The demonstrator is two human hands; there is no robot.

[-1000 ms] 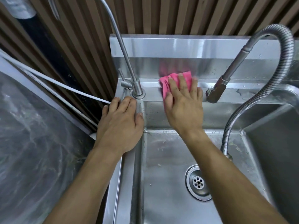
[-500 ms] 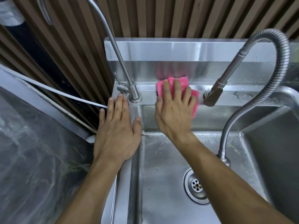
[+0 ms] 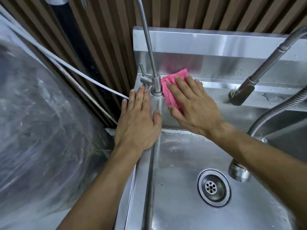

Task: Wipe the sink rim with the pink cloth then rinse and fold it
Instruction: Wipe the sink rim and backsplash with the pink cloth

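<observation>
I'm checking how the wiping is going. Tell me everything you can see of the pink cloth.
The pink cloth looks like a soft ribbed fabric, bunched with creases. It lies on the back sink rim, its left edge against the base of the thin faucet, and drapes slightly over the inner edge. The right hand presses flat on it, fingers straight, covering most of it.

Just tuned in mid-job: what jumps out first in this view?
The pink cloth stands out, pressed flat under the right hand on the sink's back rim, right beside the thin faucet. The left hand rests flat on the left rim, and the drain sits below.
</observation>
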